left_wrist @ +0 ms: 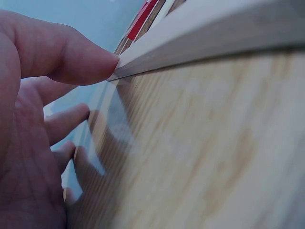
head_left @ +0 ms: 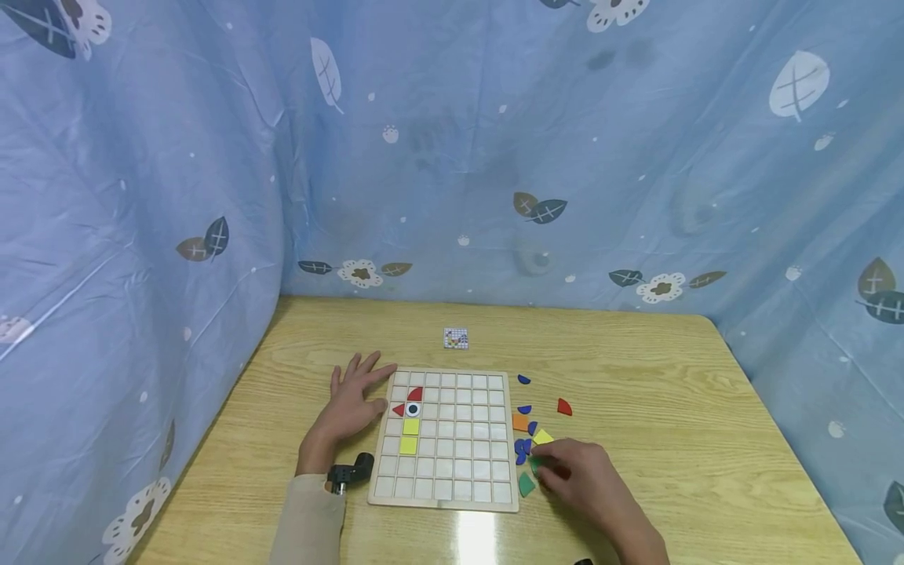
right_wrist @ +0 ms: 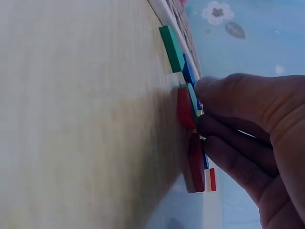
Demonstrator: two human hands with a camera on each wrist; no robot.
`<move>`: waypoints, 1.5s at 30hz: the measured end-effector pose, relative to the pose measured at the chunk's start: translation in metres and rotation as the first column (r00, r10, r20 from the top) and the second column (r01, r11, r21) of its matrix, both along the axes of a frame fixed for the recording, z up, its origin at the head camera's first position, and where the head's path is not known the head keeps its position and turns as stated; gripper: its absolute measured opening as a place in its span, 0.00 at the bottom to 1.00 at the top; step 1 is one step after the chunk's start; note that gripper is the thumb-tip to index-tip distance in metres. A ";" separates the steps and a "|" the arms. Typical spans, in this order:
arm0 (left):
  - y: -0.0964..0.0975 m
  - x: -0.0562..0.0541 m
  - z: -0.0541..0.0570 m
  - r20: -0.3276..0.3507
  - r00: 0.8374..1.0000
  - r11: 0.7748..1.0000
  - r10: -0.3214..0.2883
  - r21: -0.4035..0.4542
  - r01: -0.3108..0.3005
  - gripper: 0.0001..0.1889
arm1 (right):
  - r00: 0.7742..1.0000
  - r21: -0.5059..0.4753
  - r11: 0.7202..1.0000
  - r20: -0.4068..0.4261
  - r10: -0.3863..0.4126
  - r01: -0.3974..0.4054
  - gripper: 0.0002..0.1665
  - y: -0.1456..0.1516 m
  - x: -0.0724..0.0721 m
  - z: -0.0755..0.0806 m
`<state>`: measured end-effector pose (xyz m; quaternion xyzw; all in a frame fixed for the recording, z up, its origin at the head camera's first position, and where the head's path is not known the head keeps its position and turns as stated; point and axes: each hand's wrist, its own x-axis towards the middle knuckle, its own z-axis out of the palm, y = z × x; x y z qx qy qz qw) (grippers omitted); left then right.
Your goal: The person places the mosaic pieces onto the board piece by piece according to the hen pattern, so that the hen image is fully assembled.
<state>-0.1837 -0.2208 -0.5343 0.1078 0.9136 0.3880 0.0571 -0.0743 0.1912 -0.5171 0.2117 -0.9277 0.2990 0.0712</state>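
My left hand lies with spread fingers along the left side of a wooden grid board. In the left wrist view its thumb meets the board's edge. On the grid sit a red quarter-circle, a red triangle, a white eye tile and two yellow squares. Right of the board, my right hand pinches a green piece between thumb and fingers, low over the table. In the right wrist view this piece shows green above a red side.
Several blue half-circles, an orange square, a yellow piece and a green quarter-circle lie along the board's right edge. A red quarter-circle lies farther right. Behind the board is a small pattern card. Blue curtains surround the table.
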 end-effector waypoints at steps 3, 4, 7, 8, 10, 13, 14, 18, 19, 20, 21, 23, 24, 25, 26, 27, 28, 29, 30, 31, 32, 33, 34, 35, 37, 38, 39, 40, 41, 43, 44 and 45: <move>0.000 0.000 0.000 0.000 1.000 1.000 -0.001 0.001 0.001 0.36 | 1.000 0.008 1.000 0.007 -0.016 0.015 0.15 0.001 0.003 0.000; 0.000 -0.001 0.000 0.000 1.000 1.000 -0.001 0.002 0.001 0.36 | 1.000 0.007 1.000 0.011 -0.022 0.022 0.15 0.000 0.004 0.000; 0.000 0.000 0.001 -0.002 1.000 1.000 0.000 0.002 0.000 0.36 | 0.999 0.002 0.999 0.035 -0.037 0.037 0.15 -0.003 0.005 0.001; 0.000 0.000 0.001 -0.004 1.000 1.000 0.000 0.003 0.000 0.36 | 0.999 0.001 0.999 0.037 -0.040 0.040 0.15 -0.005 0.006 0.002; 0.000 0.000 0.001 -0.007 1.000 1.000 0.001 0.000 -0.001 0.36 | 0.998 -0.001 0.999 0.041 -0.043 0.043 0.15 -0.006 0.006 0.002; -0.001 0.000 0.000 -0.006 1.000 1.000 0.003 -0.002 -0.003 0.36 | 0.998 0.004 0.999 0.036 -0.054 0.054 0.16 -0.008 0.006 0.002; -0.001 0.000 0.000 -0.008 1.000 1.000 0.001 0.001 -0.001 0.36 | 0.997 0.006 0.998 0.038 -0.063 0.062 0.16 -0.009 0.006 0.002; 0.000 0.000 0.001 -0.009 1.000 1.000 0.001 0.009 -0.001 0.36 | 0.995 0.007 0.995 0.033 -0.099 0.099 0.18 -0.012 0.007 0.000; 0.000 0.000 0.001 -0.009 1.000 1.000 0.002 0.010 -0.002 0.36 | 0.994 0.004 0.994 0.029 -0.108 0.108 0.18 -0.012 0.007 0.000; 0.000 0.000 0.001 -0.008 1.000 1.000 0.001 0.013 -0.001 0.36 | 0.993 -0.006 0.993 0.028 -0.117 0.117 0.19 -0.013 0.008 -0.001; 0.000 0.000 0.001 -0.006 1.000 1.000 0.002 0.012 -0.002 0.36 | 0.992 -0.020 0.992 0.027 -0.124 0.124 0.19 -0.014 0.008 -0.001; -0.001 0.000 0.001 0.000 1.000 1.000 0.003 0.009 -0.003 0.36 | 0.992 -0.064 0.990 0.026 -0.123 0.125 0.21 -0.014 0.008 -0.001; -0.001 0.000 0.000 0.001 1.000 1.000 0.004 0.008 -0.004 0.36 | 0.993 -0.090 0.989 0.023 -0.116 0.118 0.21 -0.014 0.008 -0.001; -0.001 0.000 0.000 0.001 1.000 1.000 0.004 0.007 -0.004 0.36 | 0.994 -0.121 0.987 0.021 -0.103 0.104 0.22 -0.014 0.008 0.000; -0.001 0.000 0.000 0.000 1.000 1.000 0.004 0.007 -0.004 0.36 | 0.996 -0.151 0.984 0.024 -0.087 0.090 0.22 -0.013 0.007 0.002; -0.001 0.000 -0.001 -0.001 1.000 1.000 0.005 0.006 -0.005 0.36 | 0.997 -0.181 0.981 0.028 -0.068 0.072 0.23 -0.013 0.007 0.003; -0.001 0.000 -0.001 -0.002 1.000 1.000 0.005 0.008 -0.005 0.36 | 0.998 -0.204 0.977 0.031 -0.049 0.055 0.23 -0.013 0.006 0.005; -0.002 0.000 -0.001 -0.002 1.000 1.000 0.005 0.009 -0.005 0.36 | 0.999 -0.222 0.974 0.033 -0.033 0.039 0.23 -0.013 0.005 0.007; -0.002 0.000 -0.001 -0.003 1.000 1.000 0.005 0.009 -0.005 0.36 | 0.999 -0.235 0.972 0.032 -0.018 0.025 0.23 -0.014 0.004 0.009; -0.002 -0.001 -0.001 -0.003 1.000 1.000 0.004 0.010 -0.004 0.36 | 1.000 -0.241 0.970 0.027 -0.005 0.011 0.23 -0.015 0.003 0.011; -0.002 -0.001 -0.001 -0.002 1.000 1.000 0.004 0.011 -0.004 0.36 | 1.000 -0.244 0.970 0.018 0.005 0.000 0.23 -0.017 0.001 0.012; -0.002 -0.001 -0.001 -0.001 1.000 1.000 0.003 0.011 -0.003 0.36 | 1.000 -0.239 0.971 -0.002 0.013 -0.013 0.23 -0.019 0.000 0.013; -0.002 -0.001 -0.002 0.000 1.000 1.000 0.002 0.013 -0.002 0.36 | 1.000 -0.235 0.972 -0.022 0.020 -0.025 0.23 -0.021 -0.002 0.014; -0.002 -0.001 -0.002 0.000 1.000 1.000 0.003 0.013 -0.003 0.36 | 0.999 -0.233 0.972 -0.043 0.032 -0.041 0.23 -0.024 -0.004 0.015; -0.002 0.000 -0.002 -0.001 1.000 1.000 0.004 0.011 -0.004 0.36 | 0.995 -0.229 0.971 -0.077 0.057 -0.073 0.22 -0.031 -0.007 0.017; -0.002 0.000 -0.002 -0.001 1.000 1.000 0.005 0.010 -0.005 0.36 | 0.994 -0.233 0.968 -0.084 0.072 -0.090 0.22 -0.035 -0.009 0.018; -0.002 0.000 -0.002 -0.003 1.000 1.000 0.005 0.010 -0.005 0.36 | 0.993 -0.235 0.966 -0.084 0.088 -0.106 0.22 -0.039 -0.011 0.019; -0.002 0.000 -0.002 -0.004 1.000 1.000 0.005 0.008 -0.005 0.36 | 0.991 -0.240 0.963 -0.077 0.105 -0.121 0.21 -0.043 -0.012 0.019; -0.002 0.000 -0.002 -0.006 1.000 1.000 0.004 0.007 -0.004 0.36 | 0.990 -0.242 0.961 -0.074 0.120 -0.135 0.21 -0.048 -0.014 0.020; -0.002 0.000 -0.003 -0.008 1.000 1.000 0.002 0.007 -0.002 0.36 | 0.987 -0.245 0.956 -0.066 0.147 -0.159 0.20 -0.057 -0.017 0.022; -0.001 0.000 -0.003 -0.009 1.000 1.000 0.002 0.009 -0.002 0.36 | 0.985 -0.246 0.954 -0.068 0.160 -0.172 0.20 -0.061 -0.018 0.022; -0.001 0.000 -0.003 -0.010 1.000 1.000 0.001 0.009 -0.001 0.36 | 0.983 -0.242 0.953 -0.074 0.170 -0.183 0.20 -0.066 -0.019 0.023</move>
